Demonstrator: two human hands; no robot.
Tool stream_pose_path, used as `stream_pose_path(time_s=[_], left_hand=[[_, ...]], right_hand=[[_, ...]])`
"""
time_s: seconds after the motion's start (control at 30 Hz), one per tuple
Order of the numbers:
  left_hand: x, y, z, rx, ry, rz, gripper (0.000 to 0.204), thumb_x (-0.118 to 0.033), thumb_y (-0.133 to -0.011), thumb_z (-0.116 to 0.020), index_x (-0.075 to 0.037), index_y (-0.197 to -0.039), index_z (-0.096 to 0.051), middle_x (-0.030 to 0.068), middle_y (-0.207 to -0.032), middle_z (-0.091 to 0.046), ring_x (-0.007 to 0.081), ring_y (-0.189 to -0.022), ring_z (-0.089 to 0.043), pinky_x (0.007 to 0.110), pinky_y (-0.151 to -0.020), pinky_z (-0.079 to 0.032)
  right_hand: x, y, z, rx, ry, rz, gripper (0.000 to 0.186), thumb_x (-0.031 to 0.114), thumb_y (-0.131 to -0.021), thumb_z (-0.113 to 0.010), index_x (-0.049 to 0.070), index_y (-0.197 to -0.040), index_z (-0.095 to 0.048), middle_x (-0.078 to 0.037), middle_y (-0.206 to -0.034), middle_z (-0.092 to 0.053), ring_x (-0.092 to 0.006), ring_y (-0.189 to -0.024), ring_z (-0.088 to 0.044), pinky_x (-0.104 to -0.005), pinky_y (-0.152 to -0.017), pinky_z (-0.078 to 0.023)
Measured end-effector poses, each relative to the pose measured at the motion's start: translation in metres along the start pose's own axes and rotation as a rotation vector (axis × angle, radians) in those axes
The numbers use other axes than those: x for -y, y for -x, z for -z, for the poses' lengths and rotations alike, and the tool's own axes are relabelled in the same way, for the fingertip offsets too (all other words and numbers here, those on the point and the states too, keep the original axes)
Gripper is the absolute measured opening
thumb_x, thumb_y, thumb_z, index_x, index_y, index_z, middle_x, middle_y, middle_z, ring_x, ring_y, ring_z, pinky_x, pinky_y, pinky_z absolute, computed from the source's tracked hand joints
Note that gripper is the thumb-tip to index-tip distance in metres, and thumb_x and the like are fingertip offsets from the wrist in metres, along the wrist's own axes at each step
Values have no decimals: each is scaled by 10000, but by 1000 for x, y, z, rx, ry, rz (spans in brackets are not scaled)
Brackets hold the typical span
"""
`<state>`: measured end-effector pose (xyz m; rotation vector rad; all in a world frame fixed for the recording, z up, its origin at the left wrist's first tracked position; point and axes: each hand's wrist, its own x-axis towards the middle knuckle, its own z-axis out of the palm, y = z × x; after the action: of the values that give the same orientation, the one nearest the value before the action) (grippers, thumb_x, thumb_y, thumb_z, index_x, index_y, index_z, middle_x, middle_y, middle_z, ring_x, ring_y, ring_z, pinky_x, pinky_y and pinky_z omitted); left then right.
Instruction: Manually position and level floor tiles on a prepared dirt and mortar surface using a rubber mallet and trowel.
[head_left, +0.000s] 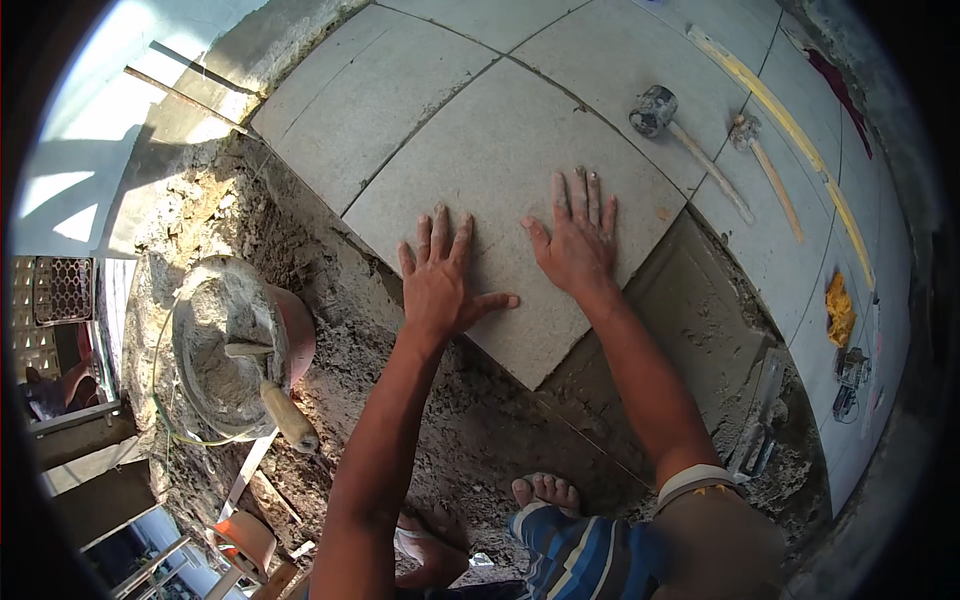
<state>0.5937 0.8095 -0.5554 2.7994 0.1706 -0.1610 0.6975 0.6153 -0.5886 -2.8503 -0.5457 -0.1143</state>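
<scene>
Muddy ground (pixel 450 430) meets a floor (pixel 380 110) of pale square tiles. At left, a bucket (pixel 299 340) of grey mix has a trowel (pixel 288 415) resting across it. Next, the left hand lies flat (pixel 437 285), spread and gripping nothing, on a tile (pixel 497 200) at the floor's edge. The right hand (pixel 577 247) lies likewise, farther right on that tile. Beyond are smooth mortar (pixel 690 300), a mallet (pixel 654 110), a hammer (pixel 773 185) and a yellow strip (pixel 762 90).
</scene>
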Motion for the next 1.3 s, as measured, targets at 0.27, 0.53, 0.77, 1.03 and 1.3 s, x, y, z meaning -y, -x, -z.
stream_pose_path(time_s=[0.27,0.53,0.77,1.03,1.3], left_hand=[[3,0,-3,-17,8,-19,1371,-823,-610,-809,-158,-1690,-288,209,-1760,-190,417,-1634,-142,680,-1268,-122],[43,47,39,-82,673,-205,968,-137,-753,-667,-73,-1659,-331,218,-1697,-355,406,-1600,-275,498,-1299,-235],[64,110,36,-326,738,-17,793,-2,-818,-527,-20,-1604,-429,201,-1605,-515,334,-1532,-440,438,-1272,-300],[56,137,25,-308,581,57,667,-89,-947,-569,-53,-1599,-433,202,-1602,-506,401,-1517,-437,456,-1246,-356],[44,119,14,-227,103,69,932,-566,-891,-762,-101,-1616,-407,184,-1676,-389,416,-1586,-284,613,-1273,-225]], right_hand=[[7,13,-11,3,-50,152,773,530,-1086,-440,18,-1650,-306,-221,-1728,-264,-404,-1621,-183,-647,-1287,-83],[52,70,24,510,-311,670,657,473,-1116,-383,29,-1595,-445,-141,-1683,-412,-349,-1611,-256,-643,-1288,-73],[50,52,19,175,-235,455,727,543,-1108,-379,26,-1619,-401,-159,-1697,-380,-343,-1617,-240,-621,-1297,-80],[81,91,5,301,-377,876,706,560,-1093,-424,40,-1563,-502,-152,-1646,-464,-316,-1594,-313,-619,-1295,-120],[34,42,23,-120,-491,210,608,439,-1117,-456,19,-1554,-491,-207,-1592,-507,-427,-1548,-357,-614,-1266,-190]])
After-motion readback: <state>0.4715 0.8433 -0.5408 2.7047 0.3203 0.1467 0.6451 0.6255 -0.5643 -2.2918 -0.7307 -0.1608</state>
